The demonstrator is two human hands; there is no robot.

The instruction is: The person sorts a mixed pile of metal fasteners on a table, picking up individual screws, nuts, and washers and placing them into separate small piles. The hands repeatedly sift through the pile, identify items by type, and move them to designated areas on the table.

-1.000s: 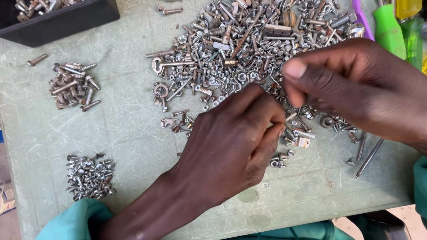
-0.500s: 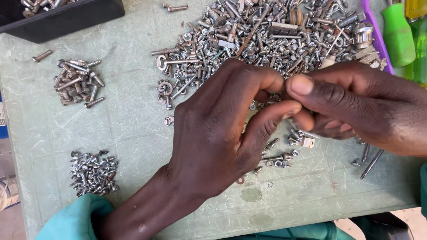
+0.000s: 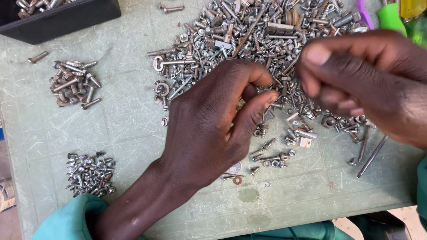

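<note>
Sorting | our left hand [image 3: 209, 129] curled over the heap [image 3: 253, 40], fingers pinched, contents hidden | right hand [image 3: 364, 80] blurred, grip unclear | next we need a clean single-piece pick.

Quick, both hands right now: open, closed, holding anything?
Left hand: fingers curled over the big pile of screws; grip cannot be told.
Right hand: fingers pinched together; contents cannot be told.

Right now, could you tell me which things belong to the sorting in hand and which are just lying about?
In hand:
left hand
right hand
big mixed pile of screws and nuts
two small sorted heaps

Lying about:
black tray
green tool handles
long nail
</note>
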